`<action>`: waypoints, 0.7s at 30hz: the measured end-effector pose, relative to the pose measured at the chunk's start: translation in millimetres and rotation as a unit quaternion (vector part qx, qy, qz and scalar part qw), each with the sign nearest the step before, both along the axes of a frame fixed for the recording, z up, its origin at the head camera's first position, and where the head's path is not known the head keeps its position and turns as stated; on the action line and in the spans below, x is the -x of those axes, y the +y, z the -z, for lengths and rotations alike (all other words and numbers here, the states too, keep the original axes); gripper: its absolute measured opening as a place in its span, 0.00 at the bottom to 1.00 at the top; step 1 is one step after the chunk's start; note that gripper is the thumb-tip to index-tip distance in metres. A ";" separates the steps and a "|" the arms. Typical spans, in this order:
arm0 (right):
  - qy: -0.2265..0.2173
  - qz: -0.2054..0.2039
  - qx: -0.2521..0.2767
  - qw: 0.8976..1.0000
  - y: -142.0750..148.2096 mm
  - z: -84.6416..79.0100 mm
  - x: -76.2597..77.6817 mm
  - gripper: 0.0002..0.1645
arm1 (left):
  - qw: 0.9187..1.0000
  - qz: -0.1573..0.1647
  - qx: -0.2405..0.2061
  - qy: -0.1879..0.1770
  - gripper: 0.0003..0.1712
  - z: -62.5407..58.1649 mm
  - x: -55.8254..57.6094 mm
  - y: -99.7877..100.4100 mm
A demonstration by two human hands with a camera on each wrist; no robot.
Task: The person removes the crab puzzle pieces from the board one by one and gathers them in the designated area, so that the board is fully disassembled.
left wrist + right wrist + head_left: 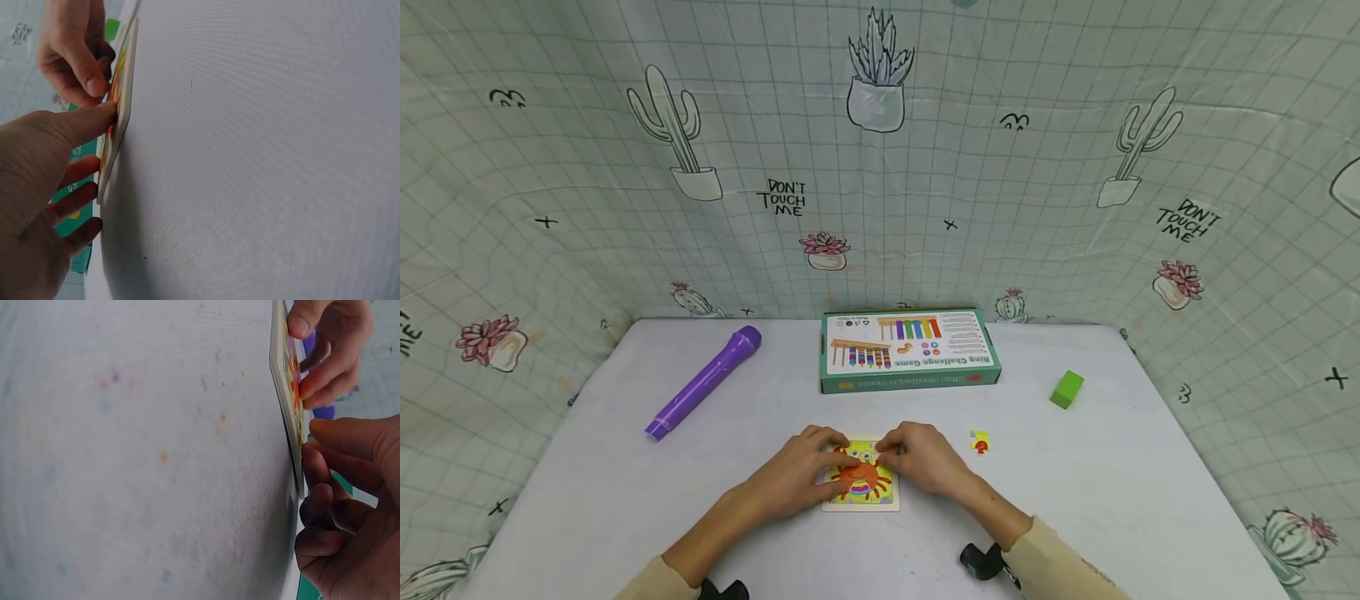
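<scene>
A square crab puzzle (862,479) in a pale wooden tray (880,507) lies flat on the table, showing an orange-red crab on yellow. My left hand (797,471) reaches over its left side, fingers spread and fairly straight, the fingertips touching the picture. At the upper right corner, my right hand (925,458) has its thumb and index finger around a puzzle piece, mostly hidden by the fingers. The right wrist view shows that hand's other fingers (317,503) curled beside the tray edge. A loose puzzle piece (980,442), yellow with red, lies right of the hand.
Behind the puzzle lies a green and white game box (910,352). A purple tube with a rounded end (703,383) lies at the back left, a green block (1066,389) at the back right. A cactus-printed cloth (880,208) hangs behind the white table (1112,500).
</scene>
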State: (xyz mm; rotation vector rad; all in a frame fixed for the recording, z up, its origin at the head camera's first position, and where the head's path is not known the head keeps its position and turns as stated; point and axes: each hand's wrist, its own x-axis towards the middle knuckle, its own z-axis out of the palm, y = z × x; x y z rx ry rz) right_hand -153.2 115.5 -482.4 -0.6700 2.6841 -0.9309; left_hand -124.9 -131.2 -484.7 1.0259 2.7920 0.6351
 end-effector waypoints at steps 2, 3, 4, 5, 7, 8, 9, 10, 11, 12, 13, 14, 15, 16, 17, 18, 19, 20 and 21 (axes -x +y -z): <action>0.002 -0.002 0.001 1.000 -0.7 -0.1 -0.2 0.10 | 1.000 0.000 0.001 0.000 0.20 -0.5 0.0 0.3; 0.002 -0.002 0.001 1.000 -1.1 -0.1 -0.2 0.10 | 1.000 0.001 0.001 0.000 0.20 -0.7 0.0 0.3; 0.002 -0.002 0.000 1.000 -1.4 -0.1 -0.1 0.09 | 1.000 0.001 0.001 0.000 0.20 -0.9 0.0 0.4; 0.001 -0.002 0.000 1.000 -1.8 -0.1 0.1 0.09 | 1.000 0.002 0.000 0.001 0.20 -0.7 0.1 0.4; 0.000 0.000 0.001 1.000 -2.5 0.0 0.6 0.09 | 1.000 0.001 0.002 0.002 0.20 -0.6 0.2 0.5; 0.000 0.000 0.001 1.000 -2.7 0.1 0.8 0.09 | 1.000 0.001 0.002 0.003 0.20 -0.6 0.2 0.6; -0.001 0.001 0.003 1.000 -2.9 0.2 1.1 0.08 | 1.000 0.001 0.002 0.003 0.20 -0.4 0.2 0.6; -0.001 0.001 0.004 1.000 -3.1 0.4 1.6 0.08 | 1.000 0.001 0.001 0.003 0.20 -0.4 0.1 0.6; -0.002 0.002 0.007 1.000 -3.2 0.5 1.9 0.08 | 1.000 0.000 0.001 0.003 0.20 -0.4 -0.1 0.6; -0.004 0.002 0.009 1.000 -3.3 0.7 2.3 0.07 | 1.000 -0.001 0.001 0.002 0.20 -0.5 -0.1 0.6; -0.006 0.003 0.011 1.000 -3.4 0.8 2.6 0.07 | 1.000 -0.001 0.001 0.002 0.20 -0.4 -0.1 0.6; -0.008 0.004 0.014 1.000 -3.5 1.0 2.9 0.06 | 1.000 -0.001 0.001 0.001 0.20 -0.3 -0.1 0.6; -0.010 0.006 0.017 1.000 -3.5 1.3 3.1 0.06 | 1.000 -0.002 0.002 0.000 0.20 -0.2 0.0 0.7; -0.013 0.007 0.019 1.000 -3.6 1.5 3.3 0.05 | 1.000 -0.002 0.002 0.000 0.20 -0.2 0.1 0.7; -0.015 0.008 0.022 1.000 -3.7 1.9 3.5 0.05 | 1.000 -0.002 0.004 0.001 0.20 0.1 0.2 0.8; -0.017 0.010 0.023 1.000 -3.8 2.2 3.6 0.04 | 1.000 -0.002 0.004 0.001 0.20 0.1 0.3 0.8; -0.018 0.011 0.025 0.999 -3.9 2.4 3.6 0.04 | 1.000 -0.002 0.005 0.000 0.20 0.1 0.4 0.8; -0.018 0.011 0.026 0.999 -4.1 2.6 3.7 0.03 | 1.000 -0.003 0.005 -0.001 0.20 0.0 0.4 0.8; -0.018 0.012 0.027 0.999 -4.4 2.8 3.8 0.03 | 1.000 -0.003 0.004 -0.002 0.20 0.0 0.5 0.9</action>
